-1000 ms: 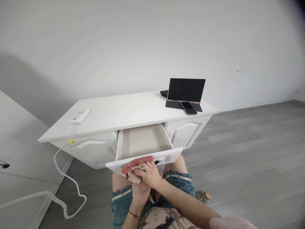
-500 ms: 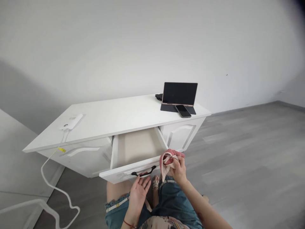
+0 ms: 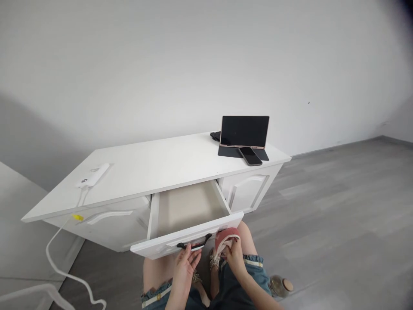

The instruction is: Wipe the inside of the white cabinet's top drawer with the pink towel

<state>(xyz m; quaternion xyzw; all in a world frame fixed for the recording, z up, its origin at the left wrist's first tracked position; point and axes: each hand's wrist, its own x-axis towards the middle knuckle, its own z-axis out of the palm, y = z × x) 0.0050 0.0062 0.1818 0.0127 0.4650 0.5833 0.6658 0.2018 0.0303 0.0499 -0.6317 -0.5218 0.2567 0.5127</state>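
An open drawer (image 3: 155,217) juts out of the white cabinet, its inside bare. My left hand (image 3: 183,267), palm up, has its fingers curled at the black drawer handle (image 3: 204,240), gripping its left part. Bunched in my right hand (image 3: 235,257) is a pink and white cloth (image 3: 224,236). The cloth lies against the right part of the drawer's front panel, just right of the handle. Some of my right fingertips are hidden in its folds.
On the cabinet top (image 3: 155,159) stand a tablet (image 3: 245,131) and a phone (image 3: 250,156), with a black item behind. A white power strip (image 3: 93,175) lies at left, its cord (image 3: 56,267) hanging down. A jar with a cork-like lid (image 3: 280,286) is on the floor at right.
My right hand has lowered the cloth from the drawer's right top corner to its front face. My left hand has risen slightly and its fingers have closed at the handle.
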